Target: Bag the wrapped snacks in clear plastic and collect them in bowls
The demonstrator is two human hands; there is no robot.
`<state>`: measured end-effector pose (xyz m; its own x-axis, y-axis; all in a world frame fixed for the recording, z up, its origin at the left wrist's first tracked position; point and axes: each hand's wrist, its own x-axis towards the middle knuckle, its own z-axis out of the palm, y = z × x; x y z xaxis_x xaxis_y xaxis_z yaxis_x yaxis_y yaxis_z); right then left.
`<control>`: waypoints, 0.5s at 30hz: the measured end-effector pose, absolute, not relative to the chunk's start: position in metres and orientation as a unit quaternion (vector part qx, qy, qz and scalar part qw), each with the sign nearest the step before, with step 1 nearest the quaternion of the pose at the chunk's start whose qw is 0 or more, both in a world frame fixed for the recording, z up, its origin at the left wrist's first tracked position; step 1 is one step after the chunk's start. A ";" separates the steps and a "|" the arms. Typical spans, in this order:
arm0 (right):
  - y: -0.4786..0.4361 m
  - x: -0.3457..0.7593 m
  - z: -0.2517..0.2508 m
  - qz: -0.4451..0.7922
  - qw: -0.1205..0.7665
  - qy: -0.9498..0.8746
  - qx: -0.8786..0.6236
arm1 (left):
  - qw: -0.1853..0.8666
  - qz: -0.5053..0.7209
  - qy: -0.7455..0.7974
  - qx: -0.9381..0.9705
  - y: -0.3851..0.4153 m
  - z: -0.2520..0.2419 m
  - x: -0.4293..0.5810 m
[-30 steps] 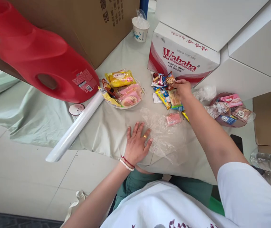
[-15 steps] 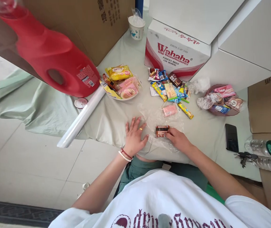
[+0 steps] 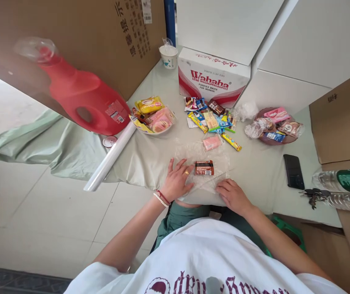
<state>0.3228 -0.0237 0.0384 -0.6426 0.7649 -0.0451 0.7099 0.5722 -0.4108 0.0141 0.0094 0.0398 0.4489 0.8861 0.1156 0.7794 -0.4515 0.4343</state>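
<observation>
A clear plastic film [image 3: 220, 162] is spread on the cloth in front of me. On it lies a brown wrapped snack [image 3: 204, 168], with a pink wrapped snack [image 3: 212, 143] just beyond. My left hand [image 3: 179, 179] rests at the film's left side, its fingers stretched out beside the brown snack. My right hand [image 3: 235, 197] is at the near right part of the film, fingers bent and closed on its edge. Neither hand touches the brown snack.
A pile of small snacks [image 3: 213, 116] lies before the Wahaha box [image 3: 211, 77]. A snack bowl [image 3: 285, 141] stands right, a snack plate [image 3: 153, 130] left. Around them are a red jug [image 3: 85, 98], a film roll [image 3: 110, 157], a phone [image 3: 293, 171] and plastic bottles [image 3: 343, 179].
My right hand has let go of the brown snack and moved nearer to me, onto the film's edge. My left hand stays at the film's left side. The camera view has shifted.
</observation>
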 end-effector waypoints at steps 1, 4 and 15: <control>-0.022 0.325 0.039 0.215 0.065 -0.882 -0.414 | 0.170 0.160 0.499 0.835 0.013 0.039 0.012; -0.011 0.336 0.054 0.274 0.043 -0.871 -0.405 | 0.199 0.183 0.471 0.840 0.014 0.038 -0.005; 0.167 0.342 0.111 0.274 0.039 -0.824 -0.495 | 0.260 0.291 0.495 0.776 -0.018 0.033 -0.044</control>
